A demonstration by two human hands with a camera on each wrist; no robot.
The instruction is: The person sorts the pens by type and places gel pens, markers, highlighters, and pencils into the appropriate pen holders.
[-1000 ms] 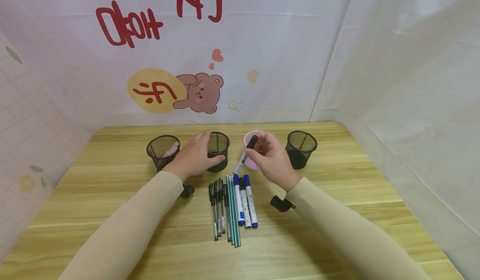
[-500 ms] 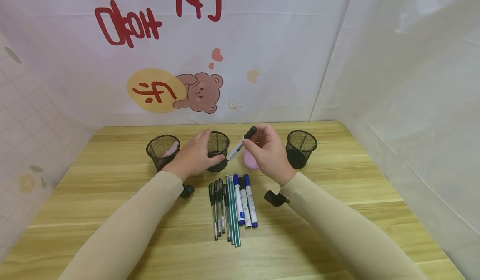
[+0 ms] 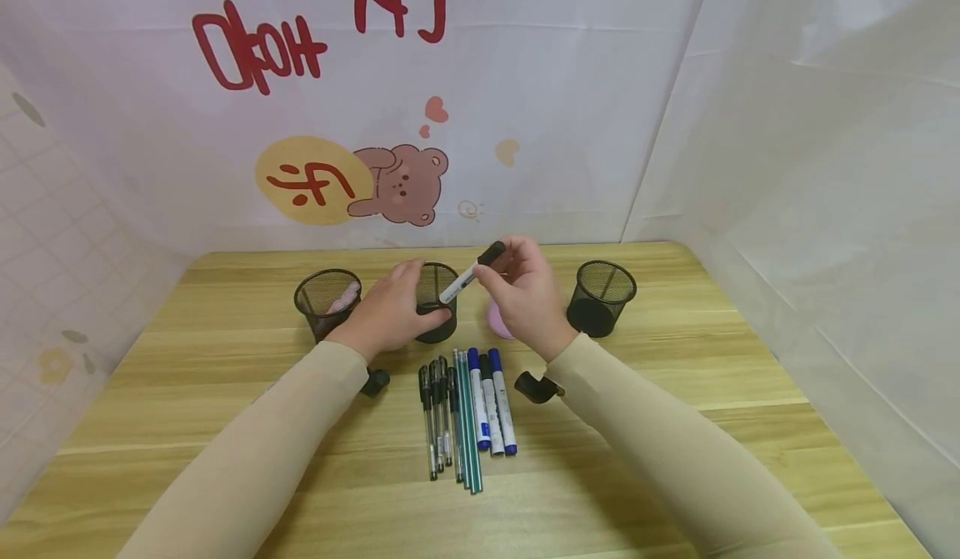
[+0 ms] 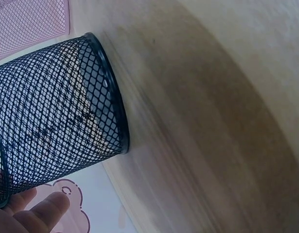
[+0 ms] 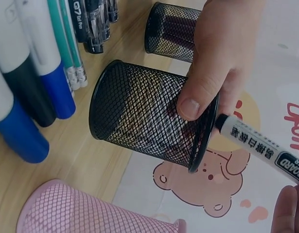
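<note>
My left hand [image 3: 386, 309] grips a black mesh pen cup [image 3: 435, 331] standing near the back of the table, thumb [image 5: 202, 92] on its near side by the rim and fingertips [image 4: 49, 208] on the other side. Between thumb and fingers of my right hand [image 3: 531, 296] is a whiteboard marker [image 3: 463, 280] with a black cap, tilted, its lower end at the cup's rim. In the right wrist view that black end [image 5: 220, 121] overlaps the edge of the opening. A pink mesh cup [image 3: 501, 321] stands partly hidden behind my right hand.
Another black mesh cup [image 3: 322, 296] with something pink inside is at the left, and one more [image 3: 600, 296] at the right. In front lie several black gel pens [image 3: 437, 413], green striped pencils [image 3: 467, 421] and markers [image 3: 491, 401] side by side. A curtain hangs behind.
My right hand has carried the marker left and up, from in front of the pink cup to the rim of the held black cup. My left hand has stayed in place.
</note>
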